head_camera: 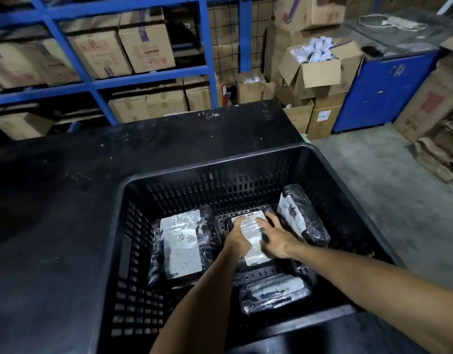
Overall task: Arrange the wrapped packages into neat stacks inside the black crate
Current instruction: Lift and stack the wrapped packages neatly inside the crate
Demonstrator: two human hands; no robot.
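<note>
- Both hands grip one wrapped package (253,241) low in the black crate (169,175): left hand (236,237) on its left edge, right hand (276,241) on its right.
- Other packages surround it: one flat at left (180,247), one nearer (274,293), one tilted against the right wall (303,215).
- Risk: slick wrap could let it slide askew, or the leaning package topple.

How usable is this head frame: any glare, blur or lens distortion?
Head view: dim, with glare on the wrapped packages washing out their labels; wide-angle bending at the shelving and crate rim; the far boxes are soft, both hands fairly sharp.
</note>
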